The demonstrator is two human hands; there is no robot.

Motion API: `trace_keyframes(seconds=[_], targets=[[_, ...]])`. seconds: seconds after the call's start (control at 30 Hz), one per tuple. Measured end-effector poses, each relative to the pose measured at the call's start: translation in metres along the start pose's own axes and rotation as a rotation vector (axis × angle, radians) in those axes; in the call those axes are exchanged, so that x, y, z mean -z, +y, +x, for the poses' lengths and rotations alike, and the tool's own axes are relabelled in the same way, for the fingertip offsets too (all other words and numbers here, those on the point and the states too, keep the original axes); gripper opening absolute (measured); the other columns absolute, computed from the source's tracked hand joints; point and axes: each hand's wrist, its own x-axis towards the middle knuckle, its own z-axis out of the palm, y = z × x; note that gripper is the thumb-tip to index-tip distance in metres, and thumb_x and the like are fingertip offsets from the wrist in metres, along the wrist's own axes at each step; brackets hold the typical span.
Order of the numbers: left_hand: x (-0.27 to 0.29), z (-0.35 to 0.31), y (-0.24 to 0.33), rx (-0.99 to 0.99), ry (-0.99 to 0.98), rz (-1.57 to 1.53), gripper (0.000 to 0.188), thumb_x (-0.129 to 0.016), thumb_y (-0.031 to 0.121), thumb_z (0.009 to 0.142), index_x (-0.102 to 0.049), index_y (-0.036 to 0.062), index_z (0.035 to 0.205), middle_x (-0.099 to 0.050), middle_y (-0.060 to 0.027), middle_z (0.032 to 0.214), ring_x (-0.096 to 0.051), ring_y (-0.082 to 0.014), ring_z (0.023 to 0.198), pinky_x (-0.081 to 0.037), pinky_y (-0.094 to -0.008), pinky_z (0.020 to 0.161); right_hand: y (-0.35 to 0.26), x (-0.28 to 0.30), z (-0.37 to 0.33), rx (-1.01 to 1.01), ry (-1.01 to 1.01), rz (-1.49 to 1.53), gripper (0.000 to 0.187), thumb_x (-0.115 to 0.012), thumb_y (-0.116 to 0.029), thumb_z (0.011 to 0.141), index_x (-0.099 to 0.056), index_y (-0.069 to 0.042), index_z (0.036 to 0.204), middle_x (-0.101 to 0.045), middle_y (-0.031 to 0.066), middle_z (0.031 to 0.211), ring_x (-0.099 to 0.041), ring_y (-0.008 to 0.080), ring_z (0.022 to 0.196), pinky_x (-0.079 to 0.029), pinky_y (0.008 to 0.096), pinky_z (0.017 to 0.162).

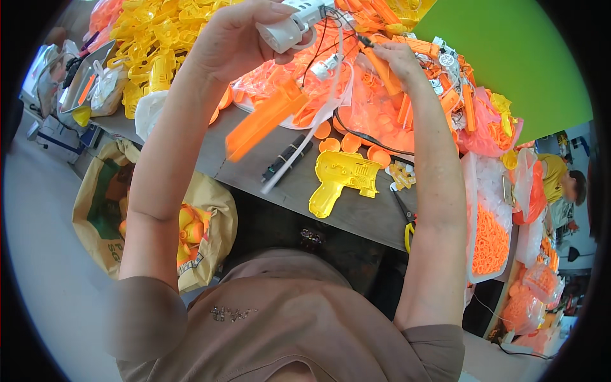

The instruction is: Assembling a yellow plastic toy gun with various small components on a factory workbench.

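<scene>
Up at the top of the head view, my left hand [238, 28] is closed round a white plastic motor unit [283, 33] with thin wires coming off it. To its right, the fingertips of my right hand [398, 63] pinch a small black connector [365, 41] on a dark wire. An orange rectangular plastic part [264, 121] hangs below the white unit, tilted; what holds it up is hard to make out. Beside it a long pale strip [305, 140] dangles. Nearer me on the table lies a yellow toy-gun half shell [342, 178], its inside facing up.
Piles of yellow parts [168, 32] and orange parts cover the table's far side. Several orange caps [351, 142], a black bundle [286, 159] and yellow-handled scissors [407, 219] lie nearby. A bin of orange pieces [490, 245] stands right; an open sack [213, 223] stands left. Another person [557, 178] is far right.
</scene>
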Motion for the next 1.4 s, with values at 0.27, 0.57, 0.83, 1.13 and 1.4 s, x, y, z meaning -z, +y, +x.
trace_keyframes(seconds=[0.27,0.57,0.83,1.13,1.4], targets=[[-0.05,0.013,-0.006,0.415,0.761,0.317,0.07,-0.059,0.034,0.08,-0.038,0.0008,0.139,-0.06,-0.0086,0.087,-0.059,-0.0089,0.074,-0.041,-0.0191,0.047,0.03,0.002,-0.018,0.163,0.049,-0.909,0.043,-0.059,-0.033,0.088,-0.058,0.002,0.113,-0.064,0.01,0.097,-0.06,0.0187,0.09,-0.047,0.0314,0.081],[-0.046,0.016,-0.024,0.389,0.674,0.128,0.058,-0.055,0.031,0.088,-0.042,0.0003,0.135,-0.063,-0.0134,0.097,-0.06,-0.0124,0.076,-0.044,-0.023,0.05,-0.063,-0.03,-0.104,0.466,-0.079,0.301,0.038,-0.057,-0.026,0.092,-0.058,0.0,0.119,-0.063,0.0054,0.108,-0.058,0.0143,0.097,-0.045,0.0282,0.085],[-0.064,0.04,-0.025,0.547,0.804,0.799,0.034,-0.068,0.01,0.082,-0.062,0.001,0.114,-0.068,-0.0123,0.086,-0.065,-0.0145,0.074,-0.052,-0.0258,0.068,-0.085,-0.033,-0.11,0.459,-0.043,0.444,0.032,-0.056,-0.021,0.094,-0.06,0.006,0.111,-0.066,0.0093,0.099,-0.063,0.0149,0.086,-0.05,0.0276,0.078],[-0.059,0.047,-0.041,0.187,0.471,0.939,0.029,-0.07,0.011,0.082,-0.064,0.0005,0.108,-0.068,-0.0084,0.091,-0.065,-0.0146,0.082,-0.053,-0.029,0.075,-0.081,-0.021,-0.137,0.298,-0.123,0.453,0.041,-0.044,-0.03,0.099,-0.058,0.006,0.114,-0.065,0.013,0.099,-0.064,0.0184,0.087,-0.052,0.0317,0.077],[-0.067,0.045,-0.049,0.355,0.697,0.631,0.033,-0.071,0.02,0.083,-0.063,0.0004,0.108,-0.068,-0.0075,0.091,-0.065,-0.013,0.079,-0.052,-0.0271,0.073,-0.054,0.008,-0.142,-0.059,-0.031,0.313,0.056,-0.042,-0.053,0.095,-0.062,0.0,0.097,-0.064,0.0092,0.084,-0.062,0.0145,0.071,-0.049,0.0254,0.059]])
